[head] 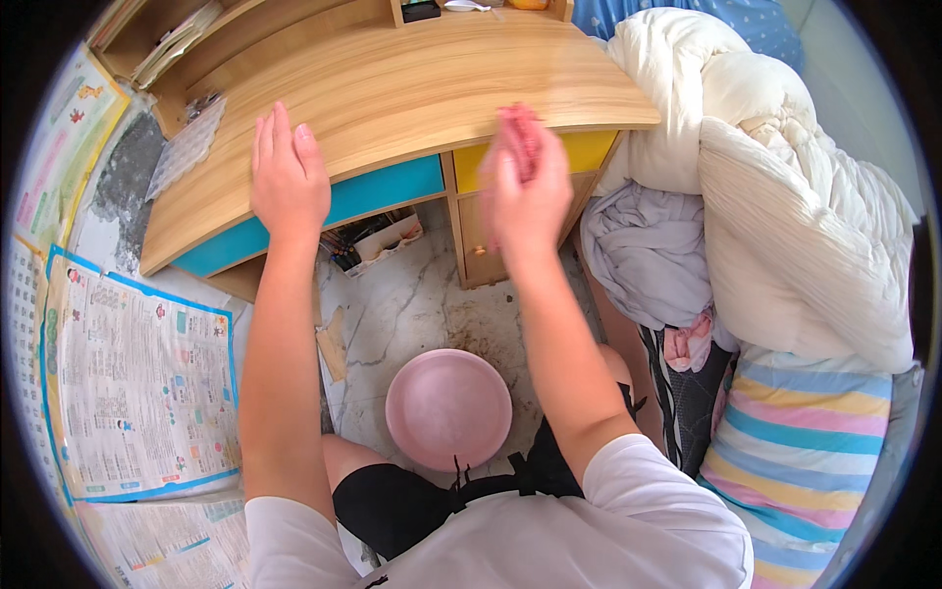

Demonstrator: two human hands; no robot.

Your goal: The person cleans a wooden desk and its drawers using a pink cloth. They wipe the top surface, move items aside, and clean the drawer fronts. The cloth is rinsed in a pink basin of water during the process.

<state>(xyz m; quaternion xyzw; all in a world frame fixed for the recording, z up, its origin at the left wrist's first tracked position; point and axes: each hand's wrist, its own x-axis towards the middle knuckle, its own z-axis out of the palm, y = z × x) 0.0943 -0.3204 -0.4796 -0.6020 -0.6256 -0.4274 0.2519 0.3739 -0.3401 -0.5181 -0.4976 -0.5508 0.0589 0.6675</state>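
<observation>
My right hand (536, 191) grips a crumpled pink-red cloth (519, 140) at the front edge of a wooden desk (412, 81), above its yellow drawer front (581, 151). Both hand and cloth look slightly blurred. Farther left, my left hand (289, 177) is over the desk's front edge with nothing in it; the thumb stands a little apart from the fingers. Whether its palm touches the wood cannot be told. Between my knees, a round pink basin (449, 408) rests on the marbled floor.
Bedding is piled on the right: a white quilt (795, 213), a grey cloth (647, 250) and a striped pillow (802, 442). Under the desk lies a box of pens (379, 247). A clear plastic tray (190, 143) leans at the desk's left end. Posters (147, 383) cover the left wall.
</observation>
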